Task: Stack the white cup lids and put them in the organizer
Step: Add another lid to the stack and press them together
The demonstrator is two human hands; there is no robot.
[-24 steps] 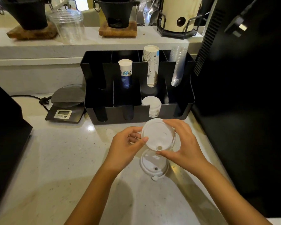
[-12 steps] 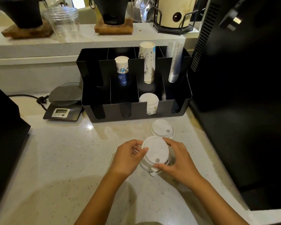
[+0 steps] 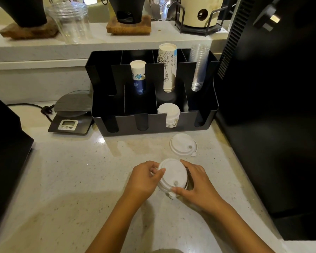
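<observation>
Fingers (image 3: 160, 172) around lids (image 3: 172, 175), organizer (image 3: 153, 123) beyond

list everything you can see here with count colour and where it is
held lids: small stack, exact count unclear, white, between both hands above the counter
loose lid: one, white, flat on the counter in front of the organizer
organizer: one, black, back of the counter
stored lids: one stack, white, front row of the organizer
paper cups: two stacks, white printed, back row
clear cups: one stack, back right slot
scale: one, dark grey, left of the organizer
left hand: gripping the stack's left edge
right hand: gripping its right edge
</observation>
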